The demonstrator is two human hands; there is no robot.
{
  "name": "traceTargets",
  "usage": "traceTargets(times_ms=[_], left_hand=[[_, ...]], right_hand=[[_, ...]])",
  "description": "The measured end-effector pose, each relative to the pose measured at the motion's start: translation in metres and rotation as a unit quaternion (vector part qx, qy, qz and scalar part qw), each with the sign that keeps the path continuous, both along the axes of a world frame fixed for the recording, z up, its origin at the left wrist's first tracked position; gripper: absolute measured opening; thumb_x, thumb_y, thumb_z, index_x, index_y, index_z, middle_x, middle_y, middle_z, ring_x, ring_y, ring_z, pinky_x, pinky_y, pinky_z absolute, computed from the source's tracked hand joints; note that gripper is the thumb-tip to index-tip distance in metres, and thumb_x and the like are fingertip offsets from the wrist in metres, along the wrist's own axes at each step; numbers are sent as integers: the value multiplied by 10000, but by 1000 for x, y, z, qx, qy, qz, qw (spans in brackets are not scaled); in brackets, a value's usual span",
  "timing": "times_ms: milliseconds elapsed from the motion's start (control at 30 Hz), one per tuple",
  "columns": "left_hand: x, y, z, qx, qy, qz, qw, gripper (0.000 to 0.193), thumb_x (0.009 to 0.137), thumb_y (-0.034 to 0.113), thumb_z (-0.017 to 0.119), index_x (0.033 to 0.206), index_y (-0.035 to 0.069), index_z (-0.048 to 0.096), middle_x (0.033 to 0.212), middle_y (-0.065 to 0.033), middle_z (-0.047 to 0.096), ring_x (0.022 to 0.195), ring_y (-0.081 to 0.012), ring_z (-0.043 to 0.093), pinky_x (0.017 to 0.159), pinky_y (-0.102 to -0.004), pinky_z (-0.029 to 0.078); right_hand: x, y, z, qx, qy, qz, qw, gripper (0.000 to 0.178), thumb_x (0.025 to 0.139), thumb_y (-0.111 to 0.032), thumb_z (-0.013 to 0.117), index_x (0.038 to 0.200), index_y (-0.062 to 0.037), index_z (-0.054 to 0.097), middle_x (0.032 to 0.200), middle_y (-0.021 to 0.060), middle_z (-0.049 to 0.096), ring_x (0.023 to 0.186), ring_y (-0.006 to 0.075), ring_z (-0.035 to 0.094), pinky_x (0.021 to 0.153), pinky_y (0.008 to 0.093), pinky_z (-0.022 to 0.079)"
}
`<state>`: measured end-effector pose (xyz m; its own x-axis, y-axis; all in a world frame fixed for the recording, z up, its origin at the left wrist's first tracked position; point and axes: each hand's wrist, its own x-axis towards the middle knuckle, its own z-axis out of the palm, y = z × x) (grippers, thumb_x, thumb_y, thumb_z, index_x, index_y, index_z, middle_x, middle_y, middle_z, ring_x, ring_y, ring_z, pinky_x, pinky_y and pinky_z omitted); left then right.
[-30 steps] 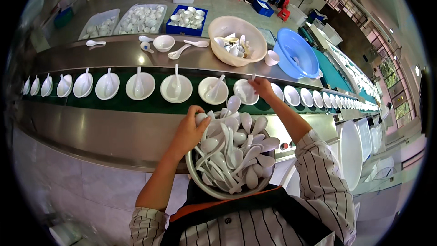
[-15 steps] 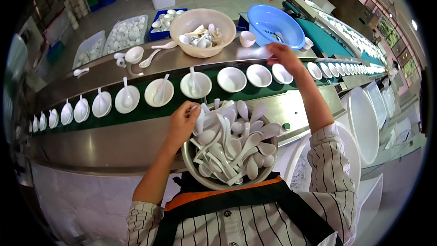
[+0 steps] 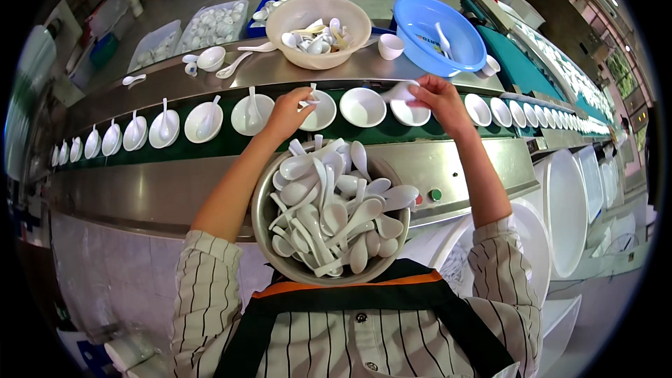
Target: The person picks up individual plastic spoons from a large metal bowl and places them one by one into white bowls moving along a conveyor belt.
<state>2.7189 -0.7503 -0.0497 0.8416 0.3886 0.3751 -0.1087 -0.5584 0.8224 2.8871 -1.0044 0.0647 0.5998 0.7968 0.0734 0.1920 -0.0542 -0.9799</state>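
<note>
My left hand pinches a white soup spoon over a white bowl on the green conveyor belt. Farther right, my right hand grips another white spoon, smeared by motion, above a bowl. Between them stands a bowl with no spoon in it. Bowls to the left of my left hand, such as the nearest one, each hold a spoon. Against my apron, a metal basin heaped with white spoons sits below my hands.
Beyond the belt, a metal ledge carries a beige basin of spoons, a pink cup and a blue basin with one spoon inside. More bowls line the belt at right. Large white tubs stand at my right.
My left hand has gone from the spoon basin up to a bowl on the belt, a spoon in its fingers. My right hand has come down from near the blue basin toward a bowl.
</note>
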Motion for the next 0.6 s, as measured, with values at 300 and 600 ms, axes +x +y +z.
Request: traceTargets(times_ms=[300,600], left_hand=[[-83,-20,52,-159,145,-50,975,190,842,180,570,941,23,526,863,-32,585,821,-100,546,736,-238,443],[-98,-71,53,-107,104,22,989,181,738,84,657,879,6,576,813,-15,584,736,-69,517,669,-218,431]], right_hand=[[-31,35,-60,-32,-307,72,948,190,734,-179,663,850,-40,604,926,97,620,811,248,595,729,314,461],[-35,46,5,-9,-35,159,987,134,784,-115,632,855,-13,582,822,36,619,751,85,570,691,242,471]])
